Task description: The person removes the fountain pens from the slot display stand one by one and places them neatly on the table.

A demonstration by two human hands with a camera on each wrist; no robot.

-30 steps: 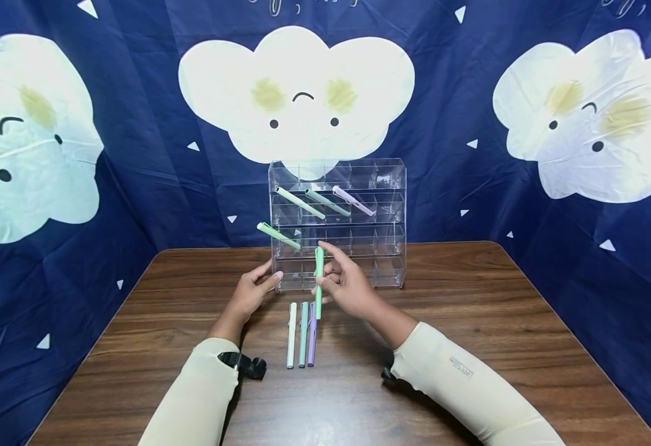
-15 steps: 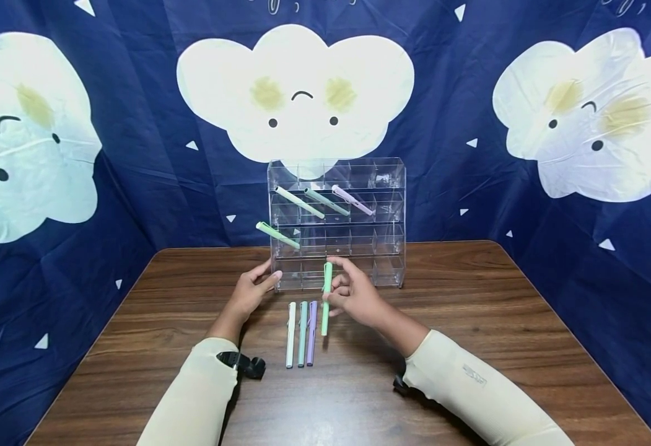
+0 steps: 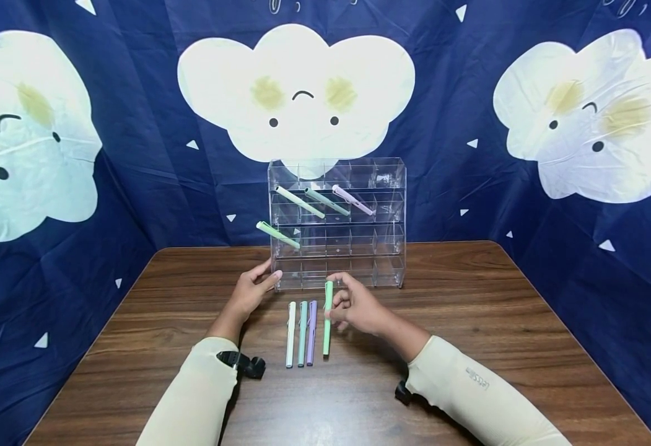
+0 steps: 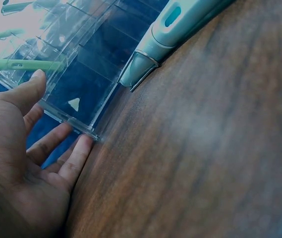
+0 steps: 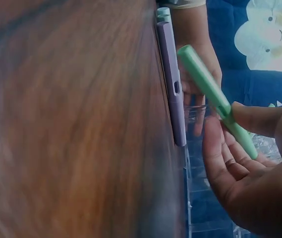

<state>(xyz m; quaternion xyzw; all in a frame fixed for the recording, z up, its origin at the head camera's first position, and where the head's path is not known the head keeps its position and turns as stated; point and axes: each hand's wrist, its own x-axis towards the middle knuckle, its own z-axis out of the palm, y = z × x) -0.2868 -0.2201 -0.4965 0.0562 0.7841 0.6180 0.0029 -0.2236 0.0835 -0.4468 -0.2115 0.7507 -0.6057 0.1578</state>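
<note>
In the head view my right hand (image 3: 361, 310) pinches a light green pen (image 3: 327, 294) between thumb and fingers, its clip end away from me. The right wrist view shows this green pen (image 5: 207, 84) slanting over the table beside a purple pen (image 5: 170, 84). A white pen (image 3: 291, 334), a teal pen (image 3: 303, 334) and the purple pen (image 3: 311, 334) lie side by side left of it. My left hand (image 3: 249, 294) touches the lower left side of a clear tiered rack (image 3: 390, 238). Its fingers (image 4: 76, 161) reach the rack's bottom edge, with the thumb raised.
Slanting in the rack's upper compartments are a whitish pen (image 3: 300, 202), a grey-green pen (image 3: 327, 202) and a lilac pen (image 3: 353, 200). Lower left, another green pen (image 3: 277, 235) sticks out past the side. A blue cloud-print curtain (image 3: 448, 186) hangs behind the wooden table (image 3: 470, 297).
My right hand has drawn the green pen back from the rack toward me and slightly right, down beside the row of pens. My left hand stays at the rack's side.
</note>
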